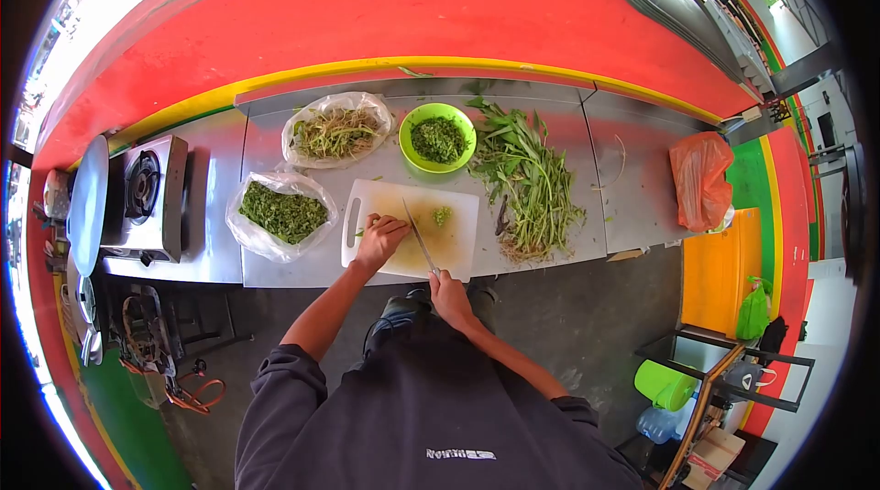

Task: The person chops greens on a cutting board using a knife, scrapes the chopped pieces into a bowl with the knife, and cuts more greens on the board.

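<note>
A white cutting board [458, 252] with a greenish stain lies on the steel counter. My right hand [449, 296] is wrapped round the handle of a knife [423, 241], whose blade points up and to the left across the board. On the board's left part rests my left hand [383, 238], fingers bent together close to the blade; what they press on is too small to make out. A small heap of chopped greens [442, 215] sits right of the blade. Behind the board stands a lime green bowl [412, 153] holding chopped greens [438, 140].
Bags of chopped greens [283, 215] and of stalks with roots [335, 133] stand left of the bowl. Leafy stalks [536, 183] lie to the right. Farther out are a gas stove [147, 192] at left and an orange plastic bag [700, 180] at right.
</note>
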`<state>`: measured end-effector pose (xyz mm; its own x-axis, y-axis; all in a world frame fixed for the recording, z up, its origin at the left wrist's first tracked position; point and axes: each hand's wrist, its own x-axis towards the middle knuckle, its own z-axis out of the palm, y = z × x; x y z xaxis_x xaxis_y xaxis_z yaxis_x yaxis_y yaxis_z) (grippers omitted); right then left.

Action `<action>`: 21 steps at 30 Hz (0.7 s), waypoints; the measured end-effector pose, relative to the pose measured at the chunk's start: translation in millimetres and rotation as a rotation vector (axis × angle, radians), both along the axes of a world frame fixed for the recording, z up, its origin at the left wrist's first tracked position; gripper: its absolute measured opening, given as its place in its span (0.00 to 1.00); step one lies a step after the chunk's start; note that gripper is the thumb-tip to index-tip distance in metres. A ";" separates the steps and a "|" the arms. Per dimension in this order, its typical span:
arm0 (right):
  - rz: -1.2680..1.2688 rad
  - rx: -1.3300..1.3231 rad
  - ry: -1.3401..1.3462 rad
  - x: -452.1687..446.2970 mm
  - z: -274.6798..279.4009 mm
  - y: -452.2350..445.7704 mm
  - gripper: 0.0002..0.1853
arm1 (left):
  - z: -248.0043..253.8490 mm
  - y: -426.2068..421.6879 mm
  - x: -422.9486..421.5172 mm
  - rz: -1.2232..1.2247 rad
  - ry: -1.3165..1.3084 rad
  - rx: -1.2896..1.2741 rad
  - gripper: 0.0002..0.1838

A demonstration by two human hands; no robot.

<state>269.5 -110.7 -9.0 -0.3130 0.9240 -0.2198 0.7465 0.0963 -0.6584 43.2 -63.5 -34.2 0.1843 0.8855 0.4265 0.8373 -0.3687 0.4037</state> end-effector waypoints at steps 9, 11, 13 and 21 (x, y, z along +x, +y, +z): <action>-0.009 0.012 -0.078 -17.4 2.7 16.7 0.21 | 6.7 -5.0 4.5 0.037 0.053 0.008 0.10; -0.053 0.005 -0.028 -10.3 3.0 14.7 0.21 | 2.2 -5.7 2.7 0.006 0.030 -0.006 0.11; -0.035 0.000 -0.017 -4.9 1.0 12.2 0.21 | -2.1 -5.4 1.3 0.007 0.004 -0.001 0.11; 0.007 -0.051 -0.002 -2.2 2.5 7.0 0.21 | -5.1 -3.4 1.8 0.007 -0.107 0.036 0.10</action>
<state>267.2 -103.7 -6.5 -0.3188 0.9092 -0.2677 0.7474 0.0675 -0.6609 44.9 -66.9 -39.4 0.1298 0.8705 0.4747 0.7929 -0.3786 0.4775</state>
